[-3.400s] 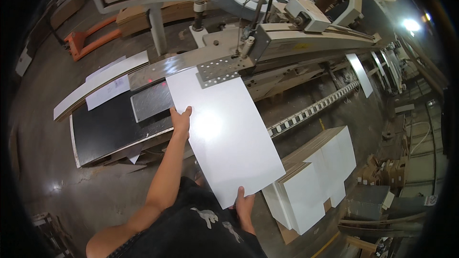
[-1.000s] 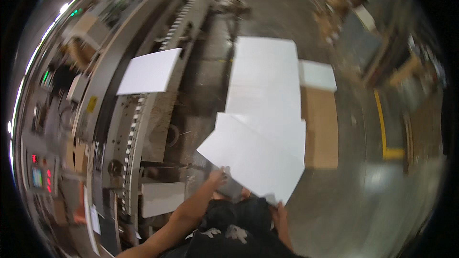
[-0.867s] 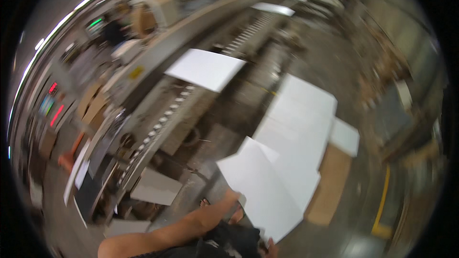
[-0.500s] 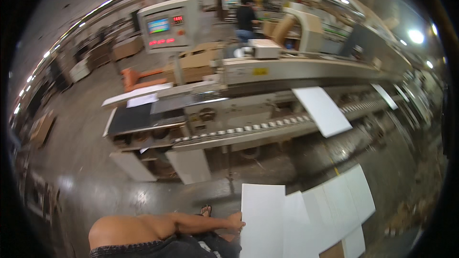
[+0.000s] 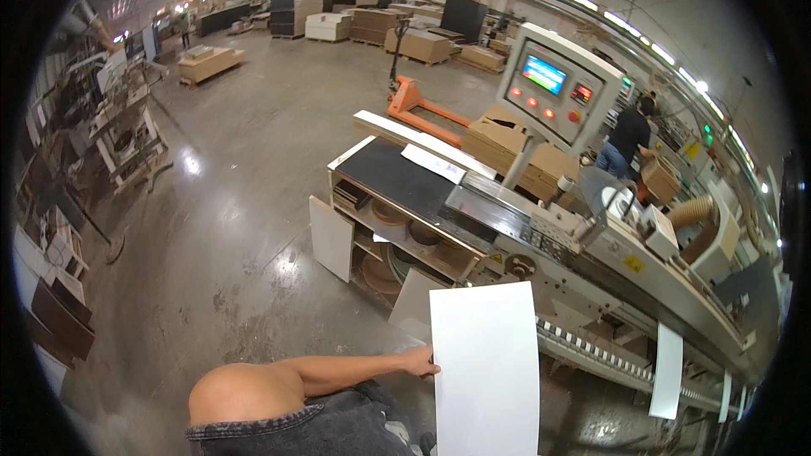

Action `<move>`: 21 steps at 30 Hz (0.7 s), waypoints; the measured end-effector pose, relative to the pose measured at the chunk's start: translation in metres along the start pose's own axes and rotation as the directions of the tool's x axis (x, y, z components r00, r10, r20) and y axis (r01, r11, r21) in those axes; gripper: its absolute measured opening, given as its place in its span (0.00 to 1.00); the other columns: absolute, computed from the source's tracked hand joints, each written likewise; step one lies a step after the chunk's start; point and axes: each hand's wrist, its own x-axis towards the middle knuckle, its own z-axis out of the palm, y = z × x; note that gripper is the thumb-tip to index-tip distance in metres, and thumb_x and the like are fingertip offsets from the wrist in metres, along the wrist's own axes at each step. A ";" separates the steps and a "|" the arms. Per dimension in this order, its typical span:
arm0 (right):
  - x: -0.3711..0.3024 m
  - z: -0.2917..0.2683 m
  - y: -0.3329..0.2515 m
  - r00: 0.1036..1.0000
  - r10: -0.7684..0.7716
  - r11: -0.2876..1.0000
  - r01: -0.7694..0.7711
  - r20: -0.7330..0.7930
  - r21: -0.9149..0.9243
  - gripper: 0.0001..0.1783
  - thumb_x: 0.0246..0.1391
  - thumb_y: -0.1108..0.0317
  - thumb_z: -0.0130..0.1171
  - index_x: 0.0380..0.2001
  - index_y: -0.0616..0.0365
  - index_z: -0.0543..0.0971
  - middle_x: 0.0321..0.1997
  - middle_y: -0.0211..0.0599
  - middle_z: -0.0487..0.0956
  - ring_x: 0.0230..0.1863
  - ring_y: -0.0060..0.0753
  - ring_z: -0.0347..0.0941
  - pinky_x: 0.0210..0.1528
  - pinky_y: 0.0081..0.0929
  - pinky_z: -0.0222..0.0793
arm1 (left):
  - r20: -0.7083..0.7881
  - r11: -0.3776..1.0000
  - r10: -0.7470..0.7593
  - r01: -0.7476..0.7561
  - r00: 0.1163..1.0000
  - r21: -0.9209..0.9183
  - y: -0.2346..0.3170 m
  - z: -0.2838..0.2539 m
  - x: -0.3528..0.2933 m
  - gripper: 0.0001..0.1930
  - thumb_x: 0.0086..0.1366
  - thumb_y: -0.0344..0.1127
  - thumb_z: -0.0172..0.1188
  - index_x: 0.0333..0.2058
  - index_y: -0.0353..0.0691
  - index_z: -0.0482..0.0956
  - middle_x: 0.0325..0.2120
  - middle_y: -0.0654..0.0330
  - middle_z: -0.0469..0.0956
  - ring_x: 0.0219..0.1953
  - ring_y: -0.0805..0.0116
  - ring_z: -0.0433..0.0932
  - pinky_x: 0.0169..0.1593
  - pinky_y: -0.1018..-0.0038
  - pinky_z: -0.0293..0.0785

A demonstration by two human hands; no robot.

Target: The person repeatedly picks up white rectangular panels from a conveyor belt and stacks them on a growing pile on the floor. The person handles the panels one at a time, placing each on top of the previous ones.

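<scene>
My left hand (image 5: 420, 361) grips the left edge of a tall white rectangular panel (image 5: 486, 371), which I hold upright close in front of me at the bottom of the head view. My bare left forearm reaches in from the lower left. The panel runs off the lower edge, and my right hand is hidden. Just beyond the panel stands a long grey machine (image 5: 591, 262) with a roller rail along its front.
A control console (image 5: 553, 89) with a screen and red buttons stands on a post behind the machine. Another white panel (image 5: 667, 370) hangs at the rail on the right. An orange pallet jack (image 5: 414, 105), cardboard boxes and a person in a black shirt (image 5: 629, 139) are behind.
My view has swung from the white panels stacked on the floor round to the machine. The panel in my left hand came with me and now stands upright before the roller rail.
</scene>
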 end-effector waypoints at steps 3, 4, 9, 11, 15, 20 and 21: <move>-0.008 0.024 -0.017 1.000 -0.015 1.000 0.015 -0.019 0.002 0.21 0.70 0.67 0.43 0.58 0.72 0.71 0.53 0.54 0.78 0.46 0.48 0.78 0.51 0.38 0.76 | 0.038 0.986 -0.051 0.057 0.998 -0.159 -0.030 -0.039 0.020 0.19 0.63 0.39 0.62 0.48 0.34 0.73 0.22 0.56 0.81 0.23 0.63 0.80 0.30 0.65 0.75; -0.014 0.029 -0.019 0.999 -0.010 1.000 0.010 -0.031 0.010 0.21 0.71 0.67 0.43 0.58 0.72 0.71 0.53 0.54 0.78 0.46 0.48 0.78 0.51 0.38 0.76 | 0.029 0.990 -0.073 0.076 0.997 -0.123 -0.030 -0.061 0.022 0.17 0.63 0.39 0.62 0.46 0.34 0.75 0.21 0.57 0.81 0.22 0.63 0.79 0.29 0.66 0.75; -0.050 0.084 -0.052 0.998 0.050 0.982 -0.043 -0.034 0.185 0.23 0.71 0.63 0.42 0.57 0.73 0.71 0.52 0.55 0.78 0.46 0.48 0.78 0.51 0.38 0.75 | -0.149 0.923 -0.028 -0.031 0.988 -0.384 -0.113 -0.120 0.049 0.18 0.66 0.34 0.61 0.50 0.31 0.74 0.40 0.46 0.80 0.37 0.65 0.82 0.37 0.68 0.79; -0.101 0.099 -0.134 0.984 0.166 0.938 -0.140 -0.057 0.317 0.28 0.70 0.55 0.44 0.53 0.75 0.72 0.49 0.58 0.78 0.46 0.50 0.77 0.50 0.40 0.74 | -0.114 0.954 -0.173 0.137 0.978 -0.267 -0.101 -0.165 0.050 0.19 0.66 0.33 0.63 0.50 0.28 0.70 0.31 0.56 0.80 0.26 0.70 0.80 0.27 0.73 0.77; -0.115 0.140 -0.128 0.979 0.159 0.950 -0.187 0.127 0.249 0.28 0.69 0.56 0.46 0.57 0.73 0.68 0.55 0.56 0.75 0.53 0.49 0.74 0.56 0.40 0.70 | -0.233 0.876 -0.298 0.169 0.926 -0.451 -0.113 -0.205 0.093 0.20 0.66 0.34 0.63 0.50 0.30 0.67 0.30 0.55 0.78 0.29 0.68 0.79 0.32 0.71 0.75; -0.155 0.155 -0.209 0.893 -0.027 0.972 -0.082 0.450 0.220 0.27 0.66 0.58 0.52 0.55 0.74 0.68 0.44 0.55 0.80 0.43 0.49 0.80 0.44 0.40 0.75 | -0.469 0.896 -0.184 -0.049 0.864 -0.442 -0.112 -0.208 0.173 0.27 0.65 0.31 0.62 0.57 0.31 0.59 0.48 0.46 0.73 0.54 0.54 0.75 0.56 0.63 0.70; -0.164 0.153 -0.246 0.844 0.072 0.961 -0.201 0.532 0.189 0.25 0.66 0.59 0.52 0.54 0.72 0.68 0.41 0.54 0.81 0.37 0.46 0.81 0.37 0.38 0.76 | -0.410 0.855 -0.244 -0.004 0.879 -0.518 -0.100 -0.203 0.184 0.30 0.65 0.30 0.62 0.60 0.35 0.55 0.56 0.44 0.68 0.59 0.54 0.70 0.61 0.63 0.65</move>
